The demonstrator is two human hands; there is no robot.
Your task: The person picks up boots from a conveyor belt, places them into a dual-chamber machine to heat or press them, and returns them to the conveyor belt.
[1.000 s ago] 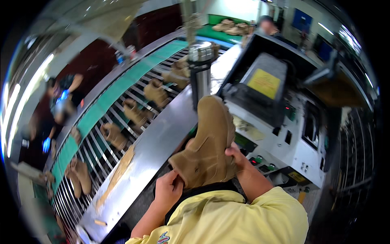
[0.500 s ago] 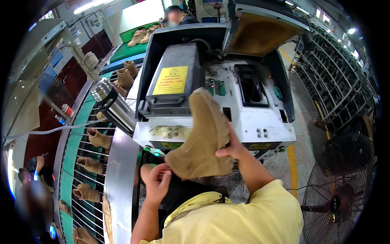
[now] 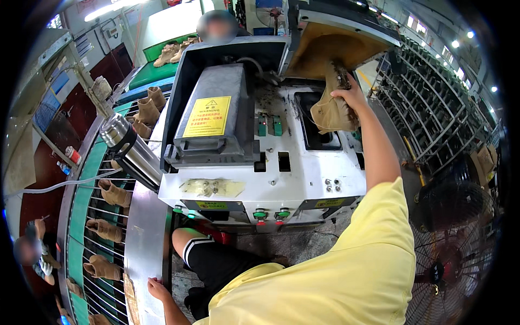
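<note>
My right hand grips a tan boot by its sole side. The boot is over the right part of a white machine, above a dark rectangular opening, its toe towards me and its shaft up by the raised brown-lined lid. The palm is partly hidden behind the boot. My left hand rests at the edge of the metal table, low on the left, with nothing seen in it and its fingers loosely bent.
A steel flask stands left of the machine. Beyond the table runs a rack carrying several tan boots. Someone is behind the machine, another person at the far left. A large fan and metal racks are on the right.
My right hand has carried the boot from in front of me up and right, over the machine's opening. My left hand has left the boot's toe and dropped to the table edge.
</note>
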